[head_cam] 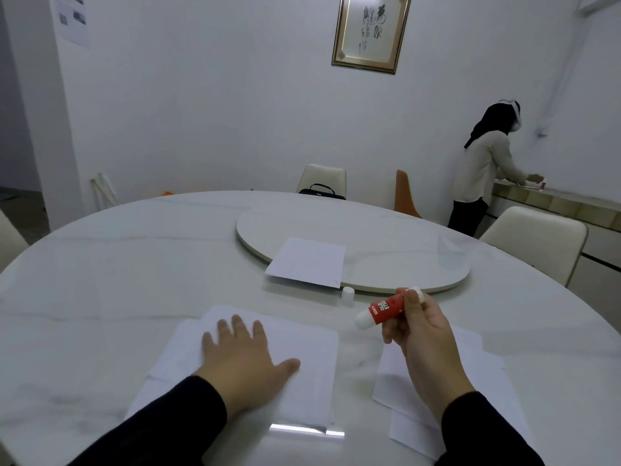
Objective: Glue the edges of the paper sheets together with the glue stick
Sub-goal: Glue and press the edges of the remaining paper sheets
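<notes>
Left hand [240, 356]: flat, palm down, fingers spread and relaxed, pressing on the near stack of sheets [302, 364]; grasping nothing.
Right hand [421, 331]: raised above the table, fingers curled tight around the glue stick [381, 309].
Glue stick: red body with white lettering, tilted, its white rounded end pointing left and down toward the sheets (not touching paper). Its other end is hidden behind the fingertips.
Cap [347, 292]: small, white, standing upright on the table, just beside the turntable's rim, apart from the stick.
Near stack: several white sheets overlapping unevenly, under the left hand, at the table's near edge.
Right sheets [487, 381]: more white paper lying under and beyond the right forearm, separate from the near stack.
Far sheets [307, 262]: a white pile resting on the turntable [403, 264], one corner overhanging its rim.
Table [117, 264]: round, pale marble.
Sleeves: dark, both arms.
Background: another person [484, 169] stands at a counter by the right wall, back turned (hands on the counter).
</notes>
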`<state>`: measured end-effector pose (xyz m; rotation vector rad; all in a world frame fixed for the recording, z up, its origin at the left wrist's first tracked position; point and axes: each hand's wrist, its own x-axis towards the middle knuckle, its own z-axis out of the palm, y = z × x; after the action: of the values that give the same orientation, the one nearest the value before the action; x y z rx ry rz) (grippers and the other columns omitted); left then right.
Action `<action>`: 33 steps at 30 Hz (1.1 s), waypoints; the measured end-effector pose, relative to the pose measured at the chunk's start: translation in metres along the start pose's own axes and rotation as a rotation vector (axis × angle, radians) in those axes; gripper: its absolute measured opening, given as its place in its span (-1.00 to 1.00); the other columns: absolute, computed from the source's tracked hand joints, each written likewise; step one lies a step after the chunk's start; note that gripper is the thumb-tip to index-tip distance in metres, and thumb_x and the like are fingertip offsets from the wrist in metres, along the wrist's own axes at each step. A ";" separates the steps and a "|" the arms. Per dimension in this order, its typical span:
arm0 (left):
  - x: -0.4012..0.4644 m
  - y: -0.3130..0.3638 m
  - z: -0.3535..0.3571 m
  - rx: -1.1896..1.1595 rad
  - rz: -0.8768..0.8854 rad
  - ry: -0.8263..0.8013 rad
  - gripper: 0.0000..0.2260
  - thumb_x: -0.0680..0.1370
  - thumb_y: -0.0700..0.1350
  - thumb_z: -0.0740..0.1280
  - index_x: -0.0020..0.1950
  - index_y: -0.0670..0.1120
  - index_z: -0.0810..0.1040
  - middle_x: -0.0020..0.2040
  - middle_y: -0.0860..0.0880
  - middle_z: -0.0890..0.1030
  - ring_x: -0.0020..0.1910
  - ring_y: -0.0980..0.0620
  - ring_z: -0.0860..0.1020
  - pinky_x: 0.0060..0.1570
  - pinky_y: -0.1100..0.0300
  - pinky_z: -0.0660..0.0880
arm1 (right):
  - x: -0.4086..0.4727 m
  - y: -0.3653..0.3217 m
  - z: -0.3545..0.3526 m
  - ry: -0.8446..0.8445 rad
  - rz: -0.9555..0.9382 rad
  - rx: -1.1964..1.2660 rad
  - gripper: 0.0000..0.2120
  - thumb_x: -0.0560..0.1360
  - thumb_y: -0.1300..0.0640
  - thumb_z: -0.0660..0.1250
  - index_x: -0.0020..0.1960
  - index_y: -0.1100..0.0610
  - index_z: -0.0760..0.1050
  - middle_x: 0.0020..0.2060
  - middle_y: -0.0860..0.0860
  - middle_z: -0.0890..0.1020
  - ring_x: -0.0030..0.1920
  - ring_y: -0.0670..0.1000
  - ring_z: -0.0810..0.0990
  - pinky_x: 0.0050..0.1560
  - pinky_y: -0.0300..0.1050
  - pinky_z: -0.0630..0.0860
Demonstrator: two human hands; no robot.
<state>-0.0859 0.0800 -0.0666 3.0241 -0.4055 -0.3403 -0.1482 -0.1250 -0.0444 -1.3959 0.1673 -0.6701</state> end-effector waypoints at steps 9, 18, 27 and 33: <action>0.020 -0.007 -0.016 -0.017 0.295 0.021 -0.46 0.58 0.19 0.05 0.53 0.17 -0.01 0.58 -0.01 -0.19 0.54 -0.06 -0.23 0.50 -0.12 -0.21 | -0.001 0.000 -0.001 0.013 -0.012 -0.013 -0.76 0.62 0.02 0.08 -0.03 0.12 0.46 -0.25 0.23 0.55 -0.48 -0.07 0.46 -0.31 -0.13 0.47; 0.024 0.010 -0.013 -0.190 0.429 0.091 -0.50 0.59 0.13 0.08 0.52 0.10 0.09 0.58 0.11 -0.07 0.55 0.13 -0.13 0.50 0.14 -0.17 | -0.003 -0.002 0.012 -0.066 -0.070 -0.183 -0.91 0.58 0.13 0.23 -0.01 0.11 0.49 -0.38 -0.09 0.67 -0.38 -0.05 0.56 -0.27 -0.22 0.56; 0.033 0.016 0.005 -0.013 0.466 0.116 -0.47 0.61 0.15 -0.06 0.55 0.09 -0.10 0.57 0.11 -0.13 0.55 0.11 -0.15 0.51 0.07 -0.20 | 0.039 0.020 0.047 -0.320 -0.099 -0.701 -0.90 0.56 0.06 0.16 -0.03 0.06 0.42 -0.16 0.01 0.64 -0.15 0.00 0.60 -0.05 -0.06 0.54; 0.035 0.015 0.004 -0.022 0.457 0.098 -0.47 0.60 0.16 -0.06 0.55 0.10 -0.10 0.57 0.12 -0.13 0.55 0.12 -0.16 0.51 0.07 -0.20 | 0.036 0.028 0.041 -0.401 -0.129 -0.794 -0.91 0.56 0.05 0.15 -0.04 0.03 0.39 -0.13 -0.02 0.64 -0.12 -0.05 0.57 -0.12 -0.19 0.46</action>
<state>-0.0580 0.0556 -0.0760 2.7949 -1.0442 -0.1602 -0.0901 -0.1078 -0.0526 -2.2905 0.0168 -0.4192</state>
